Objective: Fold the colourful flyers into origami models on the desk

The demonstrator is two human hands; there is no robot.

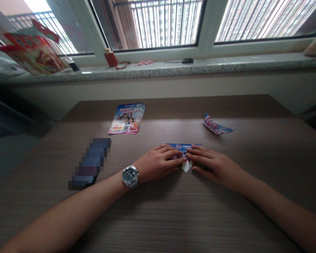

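Note:
A partly folded leaflet (pixel 186 166) lies on the table in front of me, blue along its far edge, with a pale point toward me. My left hand (pixel 162 162), below a wrist with a metal watch (pixel 130 176), rests on its left part with the fingers stretched out. From the other side, my right hand (pixel 213 163) lays its extended fingers on the right part. Both hands are open and press the paper without gripping it. The fingers cover much of the leaflet's middle, so its folds there are hidden.
A small stack of printed leaflets (pixel 127 118) lies at the back left. A folded paper piece (pixel 217 125) sits at the back right. Left of my arm is a pixelated dark flat object (pixel 91 163). On the windowsill (pixel 158 70) are scissors (pixel 186 60) and a red-orange packet (pixel 34 52).

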